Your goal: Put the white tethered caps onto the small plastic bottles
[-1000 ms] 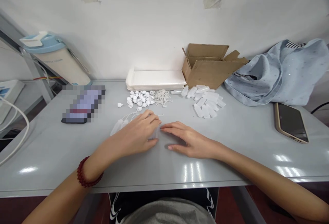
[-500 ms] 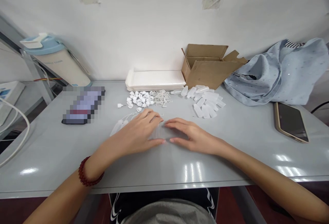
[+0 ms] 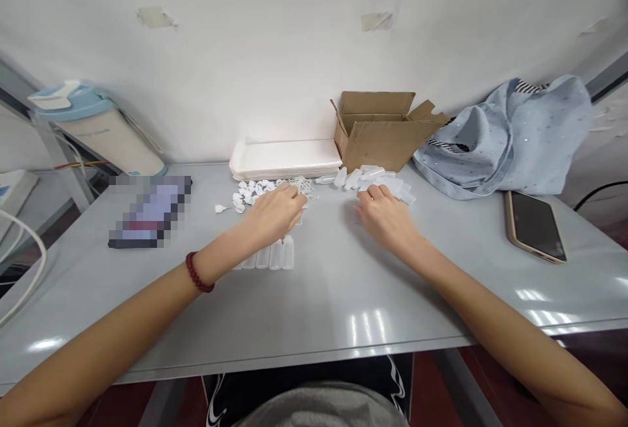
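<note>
My left hand (image 3: 279, 212), palm down with its fingers curled together, is over the near edge of the white caps (image 3: 252, 190) and the thin whitish loops (image 3: 305, 186). What its fingertips hold, if anything, is hidden. Just below it, several small translucent bottles (image 3: 275, 255) lie side by side in a row, partly under the wrist. My right hand (image 3: 385, 218) reaches to the near edge of the pile of translucent bottles (image 3: 371, 173). Its fingers are bent and pressed together, their tips hidden from view.
Behind the caps lies a stack of white trays (image 3: 289, 157) beside an open cardboard box (image 3: 387, 139). A blue bag (image 3: 530, 146) and a phone (image 3: 537, 225) are at right; a bottle (image 3: 115, 139) and a blurred-out device (image 3: 152, 211) are at left.
Both hands have moved apart and away from me, the left to the caps and loops, the right to the bottle pile. The row of bottles has come into view. The camera view has shifted slightly.
</note>
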Demonstrator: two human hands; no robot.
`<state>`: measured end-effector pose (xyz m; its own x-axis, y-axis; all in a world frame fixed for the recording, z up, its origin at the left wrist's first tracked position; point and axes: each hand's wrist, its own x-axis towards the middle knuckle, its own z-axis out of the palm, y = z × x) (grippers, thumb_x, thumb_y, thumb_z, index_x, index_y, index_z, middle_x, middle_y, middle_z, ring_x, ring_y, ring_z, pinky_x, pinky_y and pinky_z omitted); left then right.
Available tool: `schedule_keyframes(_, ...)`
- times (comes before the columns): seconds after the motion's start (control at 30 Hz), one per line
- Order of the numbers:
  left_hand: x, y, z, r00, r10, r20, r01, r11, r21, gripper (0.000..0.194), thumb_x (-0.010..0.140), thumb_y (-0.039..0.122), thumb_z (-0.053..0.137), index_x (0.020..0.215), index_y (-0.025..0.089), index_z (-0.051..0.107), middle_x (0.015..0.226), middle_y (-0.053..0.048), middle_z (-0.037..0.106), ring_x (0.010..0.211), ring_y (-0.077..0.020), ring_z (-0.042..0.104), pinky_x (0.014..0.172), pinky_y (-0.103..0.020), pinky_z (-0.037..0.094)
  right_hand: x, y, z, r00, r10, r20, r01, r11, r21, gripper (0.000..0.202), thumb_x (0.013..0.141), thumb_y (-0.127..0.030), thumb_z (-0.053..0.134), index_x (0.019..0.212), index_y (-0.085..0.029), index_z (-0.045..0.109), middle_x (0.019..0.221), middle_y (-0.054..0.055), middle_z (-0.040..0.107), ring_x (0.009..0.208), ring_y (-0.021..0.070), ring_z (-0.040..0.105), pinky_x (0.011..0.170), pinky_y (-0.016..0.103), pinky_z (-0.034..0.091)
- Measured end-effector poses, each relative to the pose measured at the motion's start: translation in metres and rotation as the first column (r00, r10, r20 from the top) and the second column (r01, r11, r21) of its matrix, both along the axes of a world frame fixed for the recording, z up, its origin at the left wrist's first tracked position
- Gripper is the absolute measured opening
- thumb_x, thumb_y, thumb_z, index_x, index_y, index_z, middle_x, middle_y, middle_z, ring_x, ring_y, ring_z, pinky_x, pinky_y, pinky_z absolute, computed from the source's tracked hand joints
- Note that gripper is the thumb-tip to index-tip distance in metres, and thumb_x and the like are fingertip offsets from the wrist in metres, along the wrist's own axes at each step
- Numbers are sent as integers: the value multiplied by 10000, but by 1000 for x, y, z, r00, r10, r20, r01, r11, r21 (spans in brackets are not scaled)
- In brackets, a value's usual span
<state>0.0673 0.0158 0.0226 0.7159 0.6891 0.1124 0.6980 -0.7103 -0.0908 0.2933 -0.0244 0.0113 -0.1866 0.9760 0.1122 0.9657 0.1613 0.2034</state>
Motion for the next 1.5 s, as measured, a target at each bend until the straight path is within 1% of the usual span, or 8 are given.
schedule_keyframes(0.2,18,12,-6,995,-68,-74,73,995,62,228,795,-25,450,723,94,631,775,-137,602,856,-275,548,620,-332,433,2,-2,4,996,-62,-67,59,997,-52,194,907,-188,500,1019,-86,621,1002,167,628,989,299,548,553,294,390)
schedule_keyframes(0.4,11,4,-2,999,-40,3,40,998,53,205,864,94,483,733,131,637,773,-90,603,825,-242,545,554,-295,413,2,-2,2,988,9,-151,-29,991,-128,180,901,-222,523,982,-107,635,955,146,653,965,300,580,572,301,409)
schedule_keyframes(0.5,1,-11,1,987,-2,161,-4,999,36,162,886,162,507,814,160,652,829,-61,608,849,-210,549,562,-265,423,0,-2,-1,983,59,-173,-82,988,-133,171,906,-236,519,973,-129,635,982,138,645,975,284,580,591,295,419)
schedule_keyframes(0.6,-8,-25,0,863,68,500,-29,996,-85,90,841,178,586,814,183,672,887,-48,614,816,-180,565,594,-259,450,-2,-3,-5,963,132,-236,-161,981,-110,170,904,-242,529,978,-131,634,975,136,638,970,276,582,617,299,440)
schedule_keyframes(0.8,-13,-42,-4,604,266,752,43,931,-363,40,793,193,651,764,188,679,814,-25,663,688,-133,591,592,-245,473,-13,-12,-15,737,380,-559,-387,915,112,191,903,-255,541,1025,-125,608,957,115,650,901,235,609,728,334,495)
schedule_keyframes(1.03,-4,-53,-7,615,281,736,65,913,-403,57,800,215,647,807,188,697,832,-32,680,703,-136,601,617,-251,496,-26,-25,-18,492,510,-706,-510,826,241,187,925,-273,506,1068,-165,561,971,102,641,788,182,624,666,308,524)
schedule_keyframes(1.27,-3,-59,-2,626,283,727,131,881,-456,183,891,240,526,859,196,701,908,-37,699,817,-164,627,615,-247,493,-27,-25,-17,428,513,-744,-517,814,264,164,931,-269,493,1063,-186,542,957,97,630,825,189,619,670,318,547)
schedule_keyframes(1.5,-3,-60,-5,500,394,771,159,834,-529,99,834,231,620,844,202,714,857,-21,715,794,-162,639,676,-273,515,-29,-29,-19,444,508,-738,-501,824,266,202,929,-296,501,1085,-171,531,904,84,632,783,178,622,664,315,555)
